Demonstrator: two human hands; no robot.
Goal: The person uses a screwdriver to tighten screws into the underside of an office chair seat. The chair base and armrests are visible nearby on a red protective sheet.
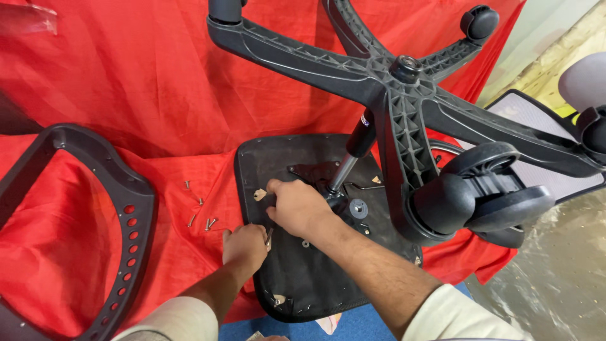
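An upturned office chair seat point(303, 278) lies at the frame's lower centre on red cloth point(126, 82). The right hand point(297, 205) rests clenched on its underside beside the gas lift cylinder point(353, 155). The left hand point(245, 246) grips the seat's left edge. Loose screws point(201, 211) lie just left; the wheeled base point(404, 95) tilts above.

Matt black ribbed plastic base point(404, 107) at twelve o'clock; shiny metal screws point(201, 211) at nine o'clock; soft, creased red cloth point(126, 76); dull black fabric seat underside point(297, 278); glossy castor point(470, 202).
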